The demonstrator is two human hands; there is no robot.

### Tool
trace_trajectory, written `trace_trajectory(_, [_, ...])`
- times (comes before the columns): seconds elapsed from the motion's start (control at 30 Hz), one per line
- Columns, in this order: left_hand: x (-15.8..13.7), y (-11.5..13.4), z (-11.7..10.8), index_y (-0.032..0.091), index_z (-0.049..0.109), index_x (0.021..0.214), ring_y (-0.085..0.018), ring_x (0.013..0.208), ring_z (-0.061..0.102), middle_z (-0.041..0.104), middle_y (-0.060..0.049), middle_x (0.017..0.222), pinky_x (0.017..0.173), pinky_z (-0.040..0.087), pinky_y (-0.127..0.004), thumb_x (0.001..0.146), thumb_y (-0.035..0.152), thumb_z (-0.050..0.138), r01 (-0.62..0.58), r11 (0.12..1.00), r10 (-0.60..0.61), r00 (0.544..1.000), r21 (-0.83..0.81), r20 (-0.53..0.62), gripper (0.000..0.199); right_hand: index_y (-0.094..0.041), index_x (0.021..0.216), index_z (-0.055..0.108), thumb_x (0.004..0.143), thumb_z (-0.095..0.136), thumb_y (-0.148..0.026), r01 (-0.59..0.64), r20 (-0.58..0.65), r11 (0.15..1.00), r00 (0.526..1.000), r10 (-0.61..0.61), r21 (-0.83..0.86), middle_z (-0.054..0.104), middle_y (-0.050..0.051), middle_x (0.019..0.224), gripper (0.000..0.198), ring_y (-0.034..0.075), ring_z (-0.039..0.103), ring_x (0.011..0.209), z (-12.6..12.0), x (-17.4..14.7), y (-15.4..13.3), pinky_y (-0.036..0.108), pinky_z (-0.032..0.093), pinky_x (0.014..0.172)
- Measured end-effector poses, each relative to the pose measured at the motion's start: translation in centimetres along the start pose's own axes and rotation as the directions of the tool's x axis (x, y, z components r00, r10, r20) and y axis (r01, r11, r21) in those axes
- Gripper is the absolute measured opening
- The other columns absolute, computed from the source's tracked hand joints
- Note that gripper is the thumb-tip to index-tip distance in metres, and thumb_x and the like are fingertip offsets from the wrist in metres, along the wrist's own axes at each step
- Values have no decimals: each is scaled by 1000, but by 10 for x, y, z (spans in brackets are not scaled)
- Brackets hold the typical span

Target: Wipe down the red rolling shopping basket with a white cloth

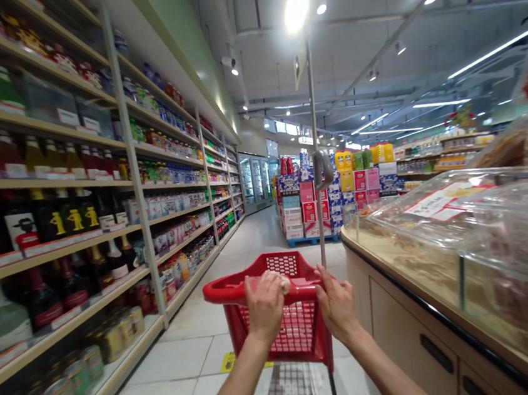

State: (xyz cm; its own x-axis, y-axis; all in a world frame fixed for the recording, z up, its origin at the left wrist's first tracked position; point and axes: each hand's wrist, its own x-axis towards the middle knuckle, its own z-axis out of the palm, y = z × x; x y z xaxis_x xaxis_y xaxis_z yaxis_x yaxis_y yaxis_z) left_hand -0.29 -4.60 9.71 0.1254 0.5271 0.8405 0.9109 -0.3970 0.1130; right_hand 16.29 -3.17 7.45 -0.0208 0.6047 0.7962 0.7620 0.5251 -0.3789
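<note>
A red plastic shopping cart (301, 328) with perforated basket walls stands before me in the aisle. My left hand (265, 307) is closed over the middle of its red handle bar, knuckles up. Beside its fingers shows a small crumpled pale thing (284, 281), too small to name. My right hand (337, 303) grips the right end of the handle, the thumb and fingers around the bar. A thin metal pole (321, 216) rises just beyond the right hand; its lower end is hidden there. What the basket holds is hard to make out.
Tall shelves (134, 173) of bottles, cans and packets line the left. A wooden counter (394, 319) with clear plastic covers (434, 205) runs close along the right. Ahead, stacked drink cartons (312, 208) stand on a blue pallet (313, 240), with glass-door coolers (253, 180) farther back.
</note>
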Motion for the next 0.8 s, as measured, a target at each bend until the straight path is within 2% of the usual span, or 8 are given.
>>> trace_trajectory(0.1, [1, 20, 12, 28, 56, 99, -17, 112, 47, 61, 0, 110, 105, 9, -49, 84, 23, 39, -143, 989, 144, 989, -46, 34, 23, -19, 128, 34, 87, 28, -30, 10, 34, 1000, 999, -11, 22, 62, 9, 105, 42, 18, 55, 97, 1, 2, -1, 37, 26, 85])
trace_trajectory(0.17, [-2, 12, 11, 28, 55, 100, -17, 112, 47, 59, 1, 113, 105, 7, -48, 84, 23, 39, -155, 988, 155, 988, -26, 26, 24, -19, 127, 34, 87, 28, -30, -18, 52, 999, 999, 16, 26, 63, 8, 101, 42, 17, 56, 95, -1, 2, 3, 38, 26, 85])
trace_trajectory(0.3, [-11, -38, -6, 22, 55, 102, -22, 107, 51, 60, -6, 111, 102, 5, -55, 82, 20, 39, 16, 993, -7, 997, 120, -82, 26, -19, 126, 36, 87, 27, -30, -47, 31, 998, 998, 47, 30, 63, 7, 102, 42, 18, 54, 97, -5, 2, 8, 40, 25, 88])
trace_trajectory(0.37, [-12, -45, -8, 20, 56, 101, -22, 106, 51, 61, -7, 108, 101, 7, -57, 81, 19, 40, 62, 988, -44, 990, 140, -133, 26, -19, 125, 38, 87, 27, -32, -60, 5, 998, 998, 59, 12, 61, 7, 105, 41, 19, 52, 100, -4, 0, 7, 42, 23, 90])
trace_trajectory(0.57, [-6, -14, 4, 23, 58, 99, -19, 106, 51, 64, -3, 103, 103, 13, -50, 82, 18, 40, -179, 983, 182, 980, 38, -81, 25, -19, 124, 39, 86, 29, -33, -48, 52, 999, 997, 49, -20, 62, 6, 104, 41, 18, 50, 103, -11, -1, 17, 45, 19, 96])
trace_trajectory(0.67, [-10, -40, -7, 22, 57, 98, -21, 102, 53, 63, -5, 104, 100, 17, -55, 82, 18, 40, -70, 993, 80, 992, 100, -100, 24, -20, 124, 39, 87, 27, -31, -76, 58, 996, 995, 78, -41, 61, 5, 107, 40, 18, 50, 104, -17, 0, 24, 48, 15, 98])
trace_trajectory(0.73, [-13, -54, -12, 20, 57, 97, -22, 98, 55, 63, -6, 102, 95, 28, -54, 82, 20, 40, 24, 994, -9, 991, 110, -135, 23, -20, 121, 43, 86, 28, -32, -92, 41, 993, 995, 95, -68, 58, 6, 112, 40, 20, 48, 107, -17, 1, 22, 49, 16, 98])
trace_trajectory(0.8, [-13, -49, -10, 19, 57, 97, -21, 99, 54, 63, -6, 100, 92, 38, -46, 82, 20, 40, -2, 999, 8, 994, 51, -113, 24, -20, 116, 49, 86, 29, -34, -97, 32, 991, 994, 100, -96, 57, 7, 114, 39, 22, 46, 108, -15, 2, 18, 52, 15, 97])
